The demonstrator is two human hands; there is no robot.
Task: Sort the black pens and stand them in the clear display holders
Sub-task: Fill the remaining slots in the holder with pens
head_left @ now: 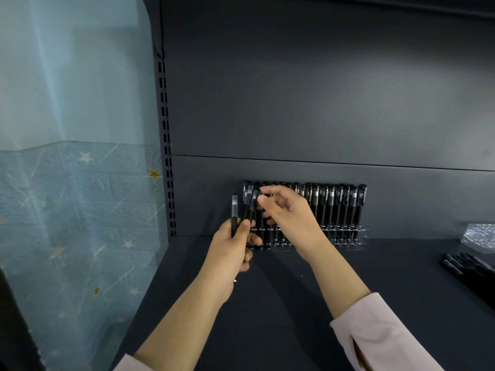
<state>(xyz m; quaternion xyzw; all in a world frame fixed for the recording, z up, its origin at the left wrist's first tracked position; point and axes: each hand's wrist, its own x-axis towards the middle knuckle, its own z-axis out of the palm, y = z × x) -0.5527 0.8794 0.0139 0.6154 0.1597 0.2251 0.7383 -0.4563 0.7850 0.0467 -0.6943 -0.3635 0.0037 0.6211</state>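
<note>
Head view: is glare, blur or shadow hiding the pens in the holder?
Head view: dim, even light, little glare; the black pens blend into the dark grey back panel; the clear plastic holder shows only faint glints; wide-angle distortion bows the slotted upright at left.

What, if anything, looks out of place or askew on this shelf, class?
A heap of loose pens lies flat at the right edge of the shelf, outside the clear holder, where the row stands upright. The left hand grips three fanned pens. Nothing looks damaged.
</note>
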